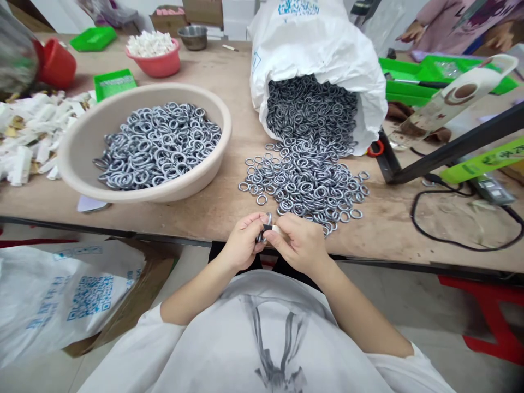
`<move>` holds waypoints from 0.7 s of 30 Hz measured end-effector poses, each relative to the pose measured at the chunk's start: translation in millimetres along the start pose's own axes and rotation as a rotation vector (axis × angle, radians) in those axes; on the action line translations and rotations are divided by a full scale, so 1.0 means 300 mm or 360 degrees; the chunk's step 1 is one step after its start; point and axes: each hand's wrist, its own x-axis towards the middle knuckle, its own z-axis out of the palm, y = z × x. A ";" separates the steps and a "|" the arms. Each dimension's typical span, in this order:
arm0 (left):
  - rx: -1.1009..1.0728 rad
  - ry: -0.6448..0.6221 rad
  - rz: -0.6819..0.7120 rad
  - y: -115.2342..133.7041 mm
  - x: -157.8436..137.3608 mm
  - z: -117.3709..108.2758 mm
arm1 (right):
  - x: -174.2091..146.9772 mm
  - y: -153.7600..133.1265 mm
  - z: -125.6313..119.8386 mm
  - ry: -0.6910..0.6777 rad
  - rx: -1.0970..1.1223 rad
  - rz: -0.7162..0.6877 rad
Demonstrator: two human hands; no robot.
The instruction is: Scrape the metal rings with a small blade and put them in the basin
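Observation:
At the table's front edge my two hands meet, fingers closed. My left hand (243, 243) pinches a few grey rings (269, 219), one standing up at its fingertips. My right hand (303, 243) grips a small white piece (277, 229) between thumb and fingers. A short black part (267, 227) lies between the hands, touching the rings; whether it joins the white piece I cannot tell. Just beyond my hands spreads a pile of loose grey rings (311, 180), spilling from a white sack (319, 49). To the left, a beige basin (143, 195) holds many similar rings.
White pieces (30, 136) are heaped at far left. Behind are a red bowl (164, 64), a metal bowl (194, 38) and green trays (117, 84). On the right stand a black metal frame (458, 144) and a cable (415, 218). Another person's hand (411, 34) shows at back right.

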 end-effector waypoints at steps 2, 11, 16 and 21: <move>-0.0016 0.0012 -0.0009 -0.004 -0.003 0.004 | -0.004 0.002 0.001 0.0030 -0.0031 -0.0023; 0.0003 0.0034 0.0016 -0.011 -0.008 0.010 | -0.014 0.003 0.003 0.0044 -0.0052 -0.0022; 0.0209 -0.0123 0.0014 -0.030 -0.026 0.007 | 0.000 0.063 -0.013 0.0117 0.0102 0.0436; 0.0623 0.0017 0.0523 0.124 -0.070 -0.039 | -0.010 0.108 -0.024 0.0281 0.0440 0.0545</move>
